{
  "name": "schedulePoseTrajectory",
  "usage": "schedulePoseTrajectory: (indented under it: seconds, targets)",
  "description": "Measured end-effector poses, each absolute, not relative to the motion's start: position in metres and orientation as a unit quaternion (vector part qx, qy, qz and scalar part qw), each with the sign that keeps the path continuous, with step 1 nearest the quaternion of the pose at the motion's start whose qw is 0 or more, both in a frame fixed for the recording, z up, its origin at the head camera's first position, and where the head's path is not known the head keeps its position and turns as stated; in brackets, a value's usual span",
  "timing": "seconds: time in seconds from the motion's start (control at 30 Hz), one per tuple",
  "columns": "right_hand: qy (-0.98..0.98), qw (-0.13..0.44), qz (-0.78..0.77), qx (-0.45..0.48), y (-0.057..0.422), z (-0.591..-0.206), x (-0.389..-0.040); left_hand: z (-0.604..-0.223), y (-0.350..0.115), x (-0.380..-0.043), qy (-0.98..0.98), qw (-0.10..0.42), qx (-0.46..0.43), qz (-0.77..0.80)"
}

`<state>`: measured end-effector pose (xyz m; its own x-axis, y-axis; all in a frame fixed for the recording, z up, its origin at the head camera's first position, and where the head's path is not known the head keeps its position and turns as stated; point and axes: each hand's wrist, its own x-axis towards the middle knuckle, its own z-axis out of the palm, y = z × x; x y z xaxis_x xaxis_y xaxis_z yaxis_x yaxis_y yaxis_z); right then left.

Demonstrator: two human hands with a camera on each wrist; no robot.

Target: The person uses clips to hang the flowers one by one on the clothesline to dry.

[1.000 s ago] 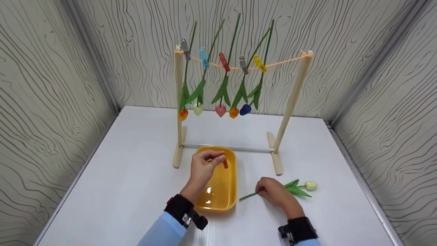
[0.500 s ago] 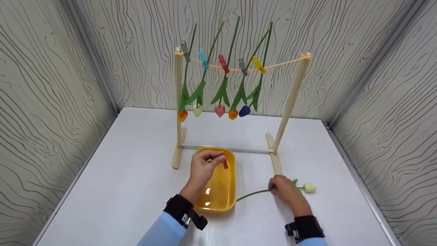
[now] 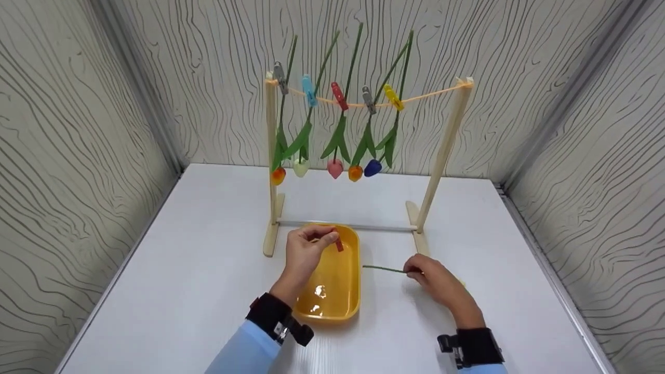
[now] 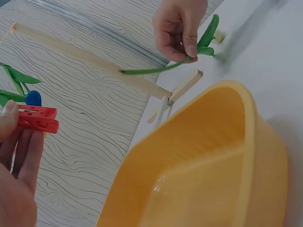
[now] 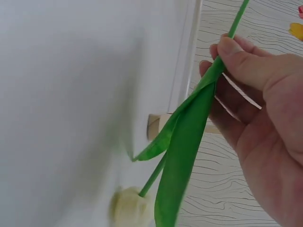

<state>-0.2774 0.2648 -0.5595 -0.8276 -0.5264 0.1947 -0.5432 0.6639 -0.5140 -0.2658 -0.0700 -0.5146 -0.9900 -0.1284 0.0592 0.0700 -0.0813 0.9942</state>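
My left hand (image 3: 305, 254) pinches a red clothespin (image 4: 40, 118) between thumb and fingers, over the yellow tub (image 3: 355, 291). To the right, my right hand (image 3: 436, 283) pinches the stem of an artificial white tulip (image 5: 182, 137) just above its green leaves. The bare stem end points left toward the tub; in the head view the hand mostly hides the leaves and flower. In the right wrist view the pale bloom (image 5: 132, 208) hangs down near the white tabletop, with its shadow beside it.
Behind the tub stands a wooden frame (image 3: 444, 150) with an orange string (image 3: 434, 95). Several tulips hang upside down from it by coloured clothespins, among them a blue tulip (image 3: 373, 168) under a yellow clothespin (image 3: 394, 97). A thin rod (image 3: 379, 227) joins the frame's feet.
My right hand has slid along the stem toward the leaves and raised the white tulip off the table. My left hand, still pinching the red clothespin, has shifted slightly left.
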Motion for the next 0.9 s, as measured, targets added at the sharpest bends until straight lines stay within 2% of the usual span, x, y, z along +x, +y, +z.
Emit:
schedulePoseTrajectory:
  seconds: [0.17,0.33,0.53,0.73,0.9]
  targets:
    - [-0.889,0.062,0.359,0.279,0.258,-0.544,-0.283,-0.506,-0.066,-0.267,-0.676,0.067,0.022,-0.734]
    - [-0.857,0.12,0.46,0.198,0.246,-0.523,-0.287,-0.496,-0.06,-0.269,-0.681,0.063,0.016,-0.73]
    - [-0.83,0.132,0.531,0.11,0.237,-0.489,-0.296,-0.483,-0.053,-0.271,-0.682,0.061,-0.003,-0.729]
    - [-0.829,0.133,0.54,0.059,0.23,-0.451,-0.309,-0.456,-0.045,-0.277,-0.686,0.065,-0.034,-0.724]
    - [-0.825,0.155,0.541,0.048,0.223,-0.419,-0.325,-0.422,-0.032,-0.291,-0.685,0.109,-0.074,-0.717]
